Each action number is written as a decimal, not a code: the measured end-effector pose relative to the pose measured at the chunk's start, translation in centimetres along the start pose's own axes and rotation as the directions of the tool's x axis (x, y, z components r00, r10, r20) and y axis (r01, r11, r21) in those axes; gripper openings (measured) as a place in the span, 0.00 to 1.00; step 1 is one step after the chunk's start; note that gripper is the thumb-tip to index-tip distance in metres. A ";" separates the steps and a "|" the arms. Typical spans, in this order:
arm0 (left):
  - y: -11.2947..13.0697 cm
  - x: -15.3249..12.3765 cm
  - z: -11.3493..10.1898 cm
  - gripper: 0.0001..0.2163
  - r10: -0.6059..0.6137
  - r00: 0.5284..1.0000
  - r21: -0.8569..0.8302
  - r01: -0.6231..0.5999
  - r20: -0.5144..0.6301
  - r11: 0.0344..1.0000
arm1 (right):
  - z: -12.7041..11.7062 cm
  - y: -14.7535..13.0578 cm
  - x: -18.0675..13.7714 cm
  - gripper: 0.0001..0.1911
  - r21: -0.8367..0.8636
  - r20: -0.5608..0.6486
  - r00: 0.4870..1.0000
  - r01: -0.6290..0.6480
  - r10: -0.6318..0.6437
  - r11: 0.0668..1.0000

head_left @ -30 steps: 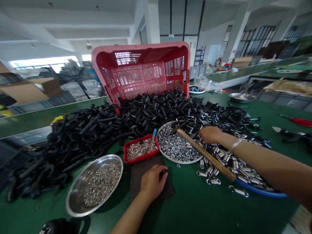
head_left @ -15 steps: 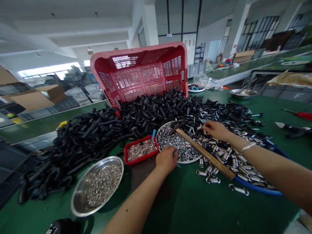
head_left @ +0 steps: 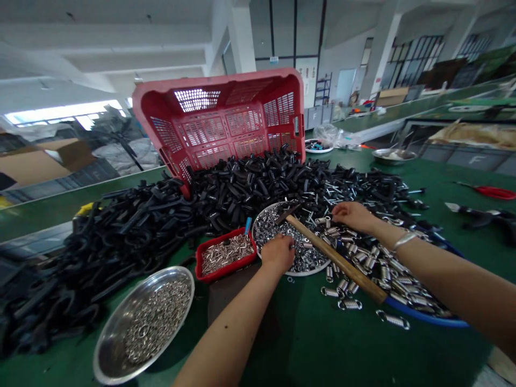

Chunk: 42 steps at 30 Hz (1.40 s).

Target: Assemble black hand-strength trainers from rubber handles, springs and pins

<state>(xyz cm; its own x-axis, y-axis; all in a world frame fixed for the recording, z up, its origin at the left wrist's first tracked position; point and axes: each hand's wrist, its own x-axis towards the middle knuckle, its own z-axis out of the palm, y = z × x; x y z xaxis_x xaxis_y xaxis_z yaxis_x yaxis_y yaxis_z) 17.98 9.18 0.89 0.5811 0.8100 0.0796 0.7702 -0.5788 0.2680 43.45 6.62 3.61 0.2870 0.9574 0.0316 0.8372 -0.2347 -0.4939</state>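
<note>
Over the near left part of a round plate (head_left: 310, 272) heaped with small metal nuts or rings is my left hand (head_left: 278, 252). Its fingers are curled closed, and whatever they hold is hidden. My right hand (head_left: 352, 216) is pinched at the far edge of a pile of metal springs (head_left: 368, 258), close to black parts with bolts. What lies between its fingertips is too small to make out. A hammer (head_left: 336, 260) rests between the hands, its head on the plate and its wooden handle across the springs.
A red tray (head_left: 226, 273) of rivet-like pins and a steel bowl (head_left: 105, 349) of small metal parts stand to the left. Behind, a tipped red crate (head_left: 220, 80) spills black plastic parts (head_left: 258, 183). Pliers (head_left: 479, 212) and red-handled scissors (head_left: 494, 191) lie right.
The view has turned slightly right, so the things sit further left. My left hand has moved farther over the plate of nuts. My right hand has shifted slightly right relative to the springs.
</note>
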 end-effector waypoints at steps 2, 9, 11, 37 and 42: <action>-0.3 -0.1 0.1 0.08 0.019 1.000 -0.047 -0.019 0.000 0.999 | 0.0 0.1 0.2 0.14 -0.053 -0.012 1.000 -0.010 0.009 0.999; -1.5 -1.3 0.3 0.06 -0.034 0.985 -0.370 -0.032 -0.168 0.928 | 1.3 -2.2 -0.3 0.18 -0.337 0.017 0.999 -0.031 0.039 0.941; -1.7 -2.4 0.4 0.06 -0.022 0.978 -0.466 -0.079 -0.207 0.881 | 2.2 -3.1 -0.5 0.15 -0.389 0.008 0.999 -0.033 0.039 0.921; -2.9 -10.2 2.7 0.06 -0.070 0.990 -0.836 -0.063 -0.120 0.545 | -0.6 -2.7 -0.3 0.25 0.446 0.159 0.973 -0.221 0.166 0.867; -3.0 -10.2 2.8 0.07 -0.056 0.991 -0.844 -0.072 -0.120 0.532 | 0.2 -2.8 -0.1 0.23 0.557 0.147 0.971 -0.238 0.188 0.795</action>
<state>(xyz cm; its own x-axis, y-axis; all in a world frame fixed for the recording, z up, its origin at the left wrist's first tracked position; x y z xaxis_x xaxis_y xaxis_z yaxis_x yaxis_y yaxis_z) 10.48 2.43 -3.42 0.5015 0.8464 0.1791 0.1460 -0.2868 0.9468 40.97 7.23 4.86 0.3676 0.9104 -0.1899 0.3383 -0.3211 -0.8846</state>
